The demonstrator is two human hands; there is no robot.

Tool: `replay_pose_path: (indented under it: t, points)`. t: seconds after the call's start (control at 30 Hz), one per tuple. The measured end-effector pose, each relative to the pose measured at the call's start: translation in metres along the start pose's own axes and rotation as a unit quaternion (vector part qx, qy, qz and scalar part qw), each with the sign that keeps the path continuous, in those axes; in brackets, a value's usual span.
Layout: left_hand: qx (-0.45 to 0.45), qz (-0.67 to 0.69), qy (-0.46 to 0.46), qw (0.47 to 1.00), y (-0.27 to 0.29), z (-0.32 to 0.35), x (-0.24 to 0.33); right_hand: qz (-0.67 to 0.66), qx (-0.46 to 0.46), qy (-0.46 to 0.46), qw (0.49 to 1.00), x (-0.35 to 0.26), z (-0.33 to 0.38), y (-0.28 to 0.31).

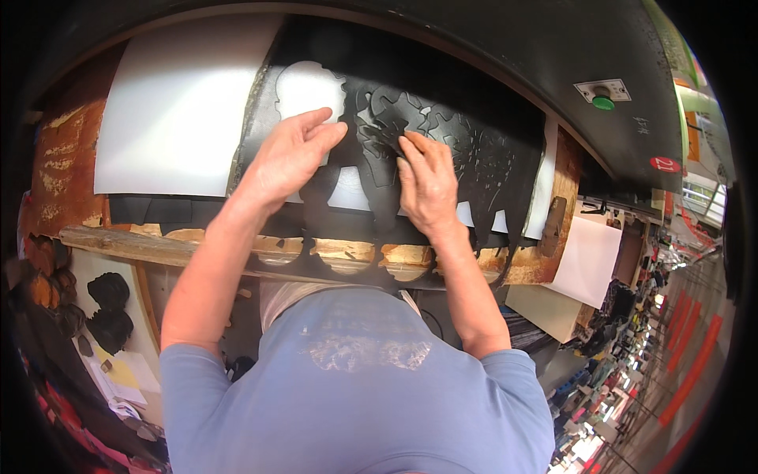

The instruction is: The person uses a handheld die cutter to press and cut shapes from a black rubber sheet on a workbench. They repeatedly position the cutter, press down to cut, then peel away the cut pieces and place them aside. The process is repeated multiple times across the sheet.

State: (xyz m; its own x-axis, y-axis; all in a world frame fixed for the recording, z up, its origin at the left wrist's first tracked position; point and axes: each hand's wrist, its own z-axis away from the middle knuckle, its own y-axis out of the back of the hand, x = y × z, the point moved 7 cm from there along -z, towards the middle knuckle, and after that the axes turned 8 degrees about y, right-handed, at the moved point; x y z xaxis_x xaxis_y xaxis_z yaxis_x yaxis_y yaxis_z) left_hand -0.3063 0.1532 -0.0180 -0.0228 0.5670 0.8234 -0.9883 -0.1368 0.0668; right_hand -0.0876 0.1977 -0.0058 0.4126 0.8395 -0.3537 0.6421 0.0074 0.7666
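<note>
A black sheet material [505, 138], cut through with many curved outlines, lies over a white board [181, 103]. Several openings in it show white beneath, a large rounded one near my left hand. My left hand [296, 154] hovers by that opening, thumb and fingers stretched to the right and apart, holding nothing I can see. To its right, my right hand [430, 178] has bent fingers closed at the edge of a dark cut piece [384, 138] that looks loose. Strips of the sheet hang down over the table's front edge between my arms.
A large dark machine beam [505, 47] with a green button [603, 103] runs above the far side. Along the front is a worn wooden rail [134, 243]. Stacked black pieces [109, 328] lie at lower left; a white sheet [588, 257] hangs at right.
</note>
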Motion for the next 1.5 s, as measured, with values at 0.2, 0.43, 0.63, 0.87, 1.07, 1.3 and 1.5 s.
replay_pose_path:
  t: [0.2, 0.43, 0.63, 0.87, 1.07, 1.3, 1.5]
  points:
    - [-0.063, 0.029, 0.056, 0.996, -0.006, -0.019, 0.009, -0.021, 0.011, -0.003, 1.0, -0.002, -0.002, -0.014]
    - [-0.158, 0.161, 0.087, 0.97, -0.019, -0.032, -0.007, -0.027, 0.011, 0.012, 1.0, -0.007, -0.008, -0.013]
    - [-0.257, 0.293, 0.052, 0.919, -0.028, -0.04, -0.004, -0.036, 0.011, -0.046, 0.998, -0.012, -0.016, -0.01]
    - [-0.19, 0.269, 0.02, 0.944, -0.037, -0.033, -0.001, -0.136, 0.051, -0.192, 0.971, 0.019, -0.01, -0.005]
    - [0.13, 0.079, -0.253, 0.955, -0.03, 0.019, 0.015, -0.385, 0.178, -0.398, 0.813, 0.083, 0.042, 0.015]
    - [-0.116, 0.192, 0.057, 0.973, -0.088, -0.004, -0.011, -0.118, 0.177, -0.307, 0.928, 0.081, 0.05, 0.094]
    - [-0.177, 0.072, 0.081, 0.978, -0.104, -0.026, 0.003, 0.082, 0.032, -0.108, 0.99, 0.045, 0.054, 0.048]
